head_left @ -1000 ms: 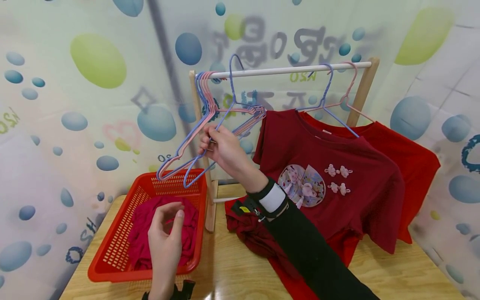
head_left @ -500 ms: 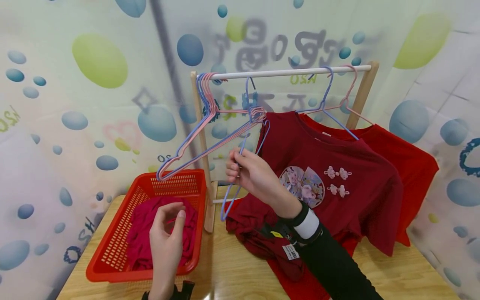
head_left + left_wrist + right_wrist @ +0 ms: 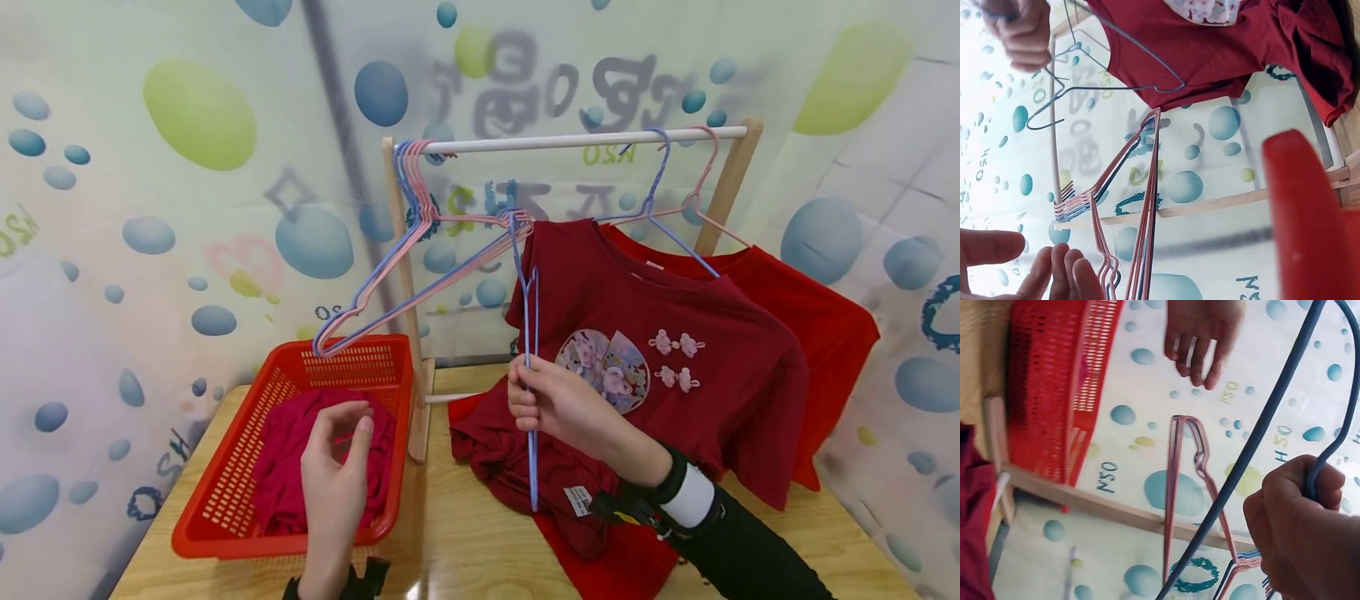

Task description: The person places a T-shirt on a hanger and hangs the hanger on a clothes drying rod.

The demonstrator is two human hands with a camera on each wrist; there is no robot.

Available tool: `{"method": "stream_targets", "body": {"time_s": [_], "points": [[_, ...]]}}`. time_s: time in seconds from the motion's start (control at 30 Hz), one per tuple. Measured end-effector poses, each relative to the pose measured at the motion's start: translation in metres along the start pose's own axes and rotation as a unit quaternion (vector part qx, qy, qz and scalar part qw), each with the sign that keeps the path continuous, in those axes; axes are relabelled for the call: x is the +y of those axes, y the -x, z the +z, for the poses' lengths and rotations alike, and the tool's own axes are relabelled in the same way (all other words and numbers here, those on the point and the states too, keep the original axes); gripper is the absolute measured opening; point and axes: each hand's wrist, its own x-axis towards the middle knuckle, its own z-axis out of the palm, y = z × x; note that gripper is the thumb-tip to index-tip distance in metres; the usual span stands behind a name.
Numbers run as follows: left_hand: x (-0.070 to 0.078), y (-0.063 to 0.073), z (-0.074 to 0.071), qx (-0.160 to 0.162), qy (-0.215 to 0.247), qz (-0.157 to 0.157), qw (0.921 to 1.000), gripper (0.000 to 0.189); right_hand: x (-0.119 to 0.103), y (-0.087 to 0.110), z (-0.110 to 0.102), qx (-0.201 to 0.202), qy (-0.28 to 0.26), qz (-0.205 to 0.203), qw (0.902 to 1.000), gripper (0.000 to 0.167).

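Observation:
In the head view my right hand grips a blue hanger by one arm. The hanger stands nearly edge-on, its hook upward, in front of the dark red T-shirt. The right wrist view shows my fingers curled round its bent end. My left hand is raised over the red basket, thumb apart from bent fingers with nothing between them. Crumpled magenta cloth lies in that basket, partly behind the left hand.
A rack with a white rail carries several pink and blue hangers at its left end. A brighter red shirt hangs behind the dark red one. Crumpled dark red clothing lies on the wooden table.
My right hand has brought the blue hanger away from the rail, downward and to the right, turning it edge-on. My left hand has barely moved.

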Motion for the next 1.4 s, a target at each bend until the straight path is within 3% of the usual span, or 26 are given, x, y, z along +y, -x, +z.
{"method": "stream_targets", "body": {"time_s": [0.37,0.53,0.83,1.13,1.3,1.4], "points": [[-0.001,0.001,0.005,-0.010,0.001,-0.006,0.9999,0.018,0.028,0.040,-0.037,0.019,0.079,-0.004,0.9967,0.022],[0.000,0.001,0.005,-0.007,0.000,-0.003,1.0000,0.018,0.034,0.060,-0.054,0.049,0.138,-0.005,0.9892,0.028],[-0.001,0.001,0.003,0.003,-0.003,-0.004,1.0000,0.018,0.036,0.082,-0.071,0.135,0.253,0.019,0.9577,0.033],[-0.001,0.000,0.000,0.015,-0.010,0.005,0.9998,0.019,0.042,0.090,-0.076,0.149,0.301,-0.019,0.9418,0.032],[0.001,-0.001,-0.005,0.035,-0.012,0.012,0.9993,0.020,0.042,0.096,-0.080,0.172,0.361,-0.035,0.9158,0.033],[0.003,-0.002,-0.010,0.049,-0.004,0.017,0.9987,0.021,0.041,0.101,-0.082,0.200,0.403,-0.045,0.8922,0.031]]}}
